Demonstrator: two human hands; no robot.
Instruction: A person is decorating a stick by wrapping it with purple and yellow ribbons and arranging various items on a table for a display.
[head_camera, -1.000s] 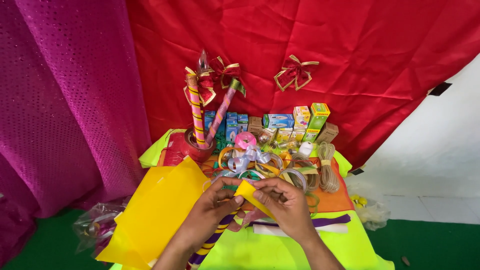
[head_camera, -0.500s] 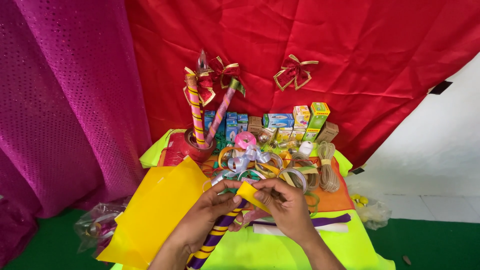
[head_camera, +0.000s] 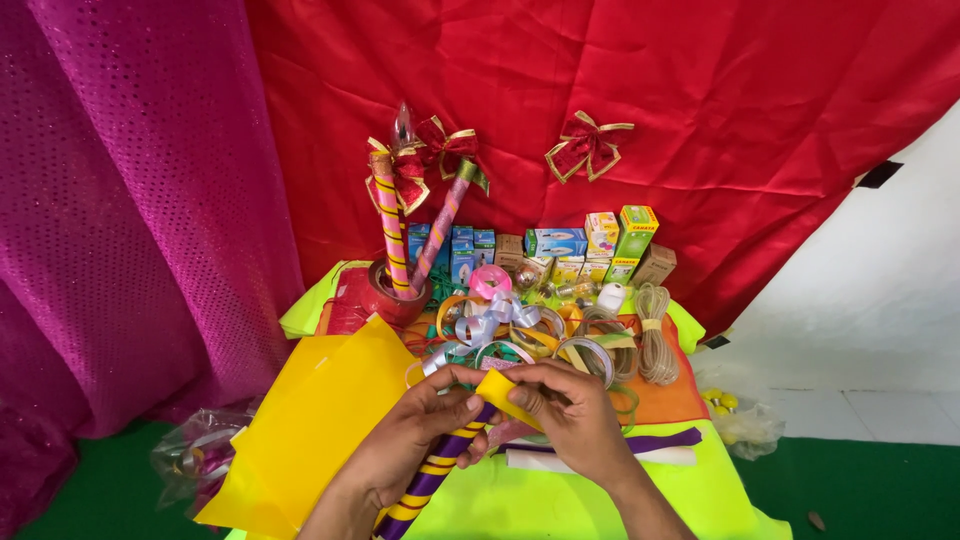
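Nearest the camera, the left hand (head_camera: 400, 455) wraps around a purple-and-yellow striped stick (head_camera: 428, 478), its grip closed on the upper end. The right hand (head_camera: 572, 420) pinches a yellow ribbon (head_camera: 503, 392) against the stick's tip, above the lime-green surface (head_camera: 560, 505). Left of the hands lies yellow sheet (head_camera: 310, 425). Beyond them, ribbon coils (head_camera: 520, 330) lie piled on an orange cloth (head_camera: 665, 398). Farther back, a red pot (head_camera: 390, 300) holds two decorated sticks (head_camera: 392, 225); small boxes (head_camera: 590, 245) line the red backdrop (head_camera: 650, 90), which carries a bow (head_camera: 585, 145).
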